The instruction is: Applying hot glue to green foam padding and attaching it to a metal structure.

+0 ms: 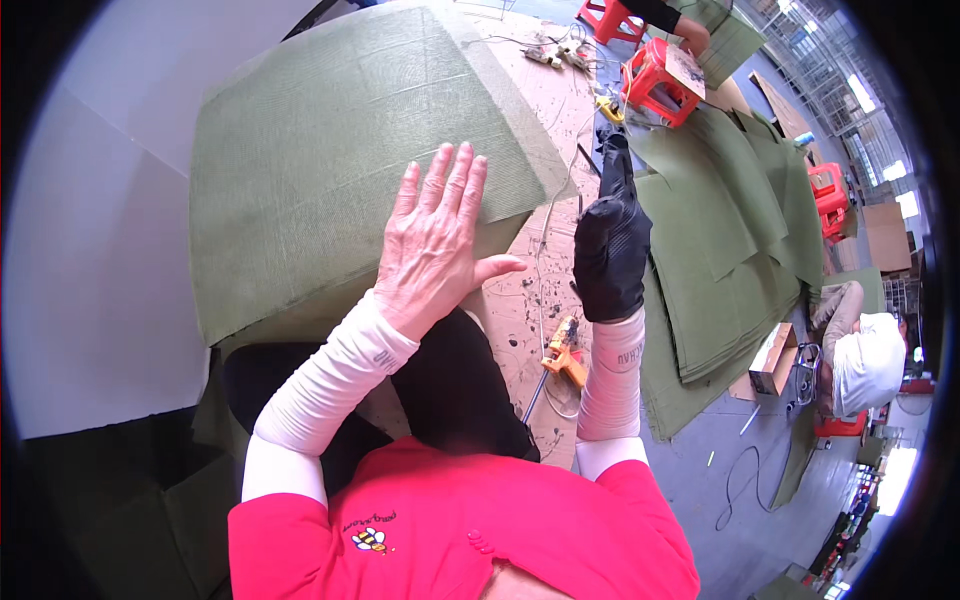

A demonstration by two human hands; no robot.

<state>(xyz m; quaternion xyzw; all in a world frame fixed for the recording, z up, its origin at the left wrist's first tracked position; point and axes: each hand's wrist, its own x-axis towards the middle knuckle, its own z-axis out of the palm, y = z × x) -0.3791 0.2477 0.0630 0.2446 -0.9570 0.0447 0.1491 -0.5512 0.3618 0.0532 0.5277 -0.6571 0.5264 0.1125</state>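
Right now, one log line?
left hand: open, over green sheet | right hand: black-gloved, open, edge-on | orange glue gun: on speckled board

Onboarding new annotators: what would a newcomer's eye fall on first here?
Probably the mismatched hands near the centre: the bare left hand over the near edge of a large green sheet, and the black-gloved right hand beside a stack of green sheets. Next, likely the orange glue gun just below centre and the bright red stool at upper right.
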